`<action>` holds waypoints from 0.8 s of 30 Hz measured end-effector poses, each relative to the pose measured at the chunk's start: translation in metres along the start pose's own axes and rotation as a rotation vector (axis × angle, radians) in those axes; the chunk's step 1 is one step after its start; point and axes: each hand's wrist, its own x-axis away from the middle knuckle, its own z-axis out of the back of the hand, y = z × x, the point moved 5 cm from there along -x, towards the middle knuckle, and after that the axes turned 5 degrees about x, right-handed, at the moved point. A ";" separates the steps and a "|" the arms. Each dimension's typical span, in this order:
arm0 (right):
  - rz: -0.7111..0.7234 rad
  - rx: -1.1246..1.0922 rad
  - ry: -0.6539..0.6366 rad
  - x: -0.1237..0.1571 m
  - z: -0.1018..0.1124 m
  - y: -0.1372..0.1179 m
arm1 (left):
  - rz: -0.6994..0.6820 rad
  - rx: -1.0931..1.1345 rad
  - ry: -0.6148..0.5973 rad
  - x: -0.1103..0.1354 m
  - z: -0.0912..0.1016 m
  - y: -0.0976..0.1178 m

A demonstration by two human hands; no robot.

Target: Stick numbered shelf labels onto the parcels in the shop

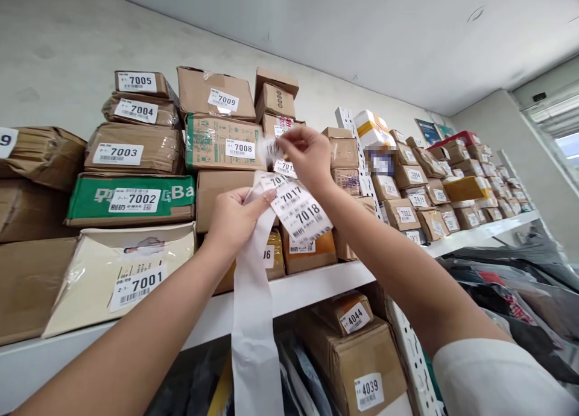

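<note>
My left hand (pixel 233 218) is closed on a long strip of numbered labels (pixel 296 210), whose white backing paper (pixel 253 319) hangs down below the shelf. The labels showing read 7017 and 7018. My right hand (pixel 304 152) is raised above it, pinching a single small label (pixel 271 148) between thumb and fingers, in front of a stack of cardboard parcels. Just behind it sits a parcel tagged 7008 (pixel 224 143).
A white shelf (pixel 316 280) carries many labelled cardboard parcels, among them 7001 (pixel 120 275), 7002 (pixel 131 200), 7003 (pixel 133 149) and 7009 (pixel 216 93). Below it lie boxes tagged 4044 (pixel 348 313) and 4039 (pixel 362 368). More parcels (pixel 452 181) run along the shelf to the right.
</note>
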 end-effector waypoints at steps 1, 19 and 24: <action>0.002 0.069 0.071 -0.024 -0.001 0.010 | -0.008 -0.043 0.000 0.000 0.002 0.003; -0.020 0.041 -0.369 -0.042 -0.013 -0.033 | -0.144 0.052 0.069 0.011 0.049 -0.003; -0.006 -0.105 -0.678 0.055 -0.006 -0.070 | -0.039 0.203 -0.052 0.011 0.028 -0.007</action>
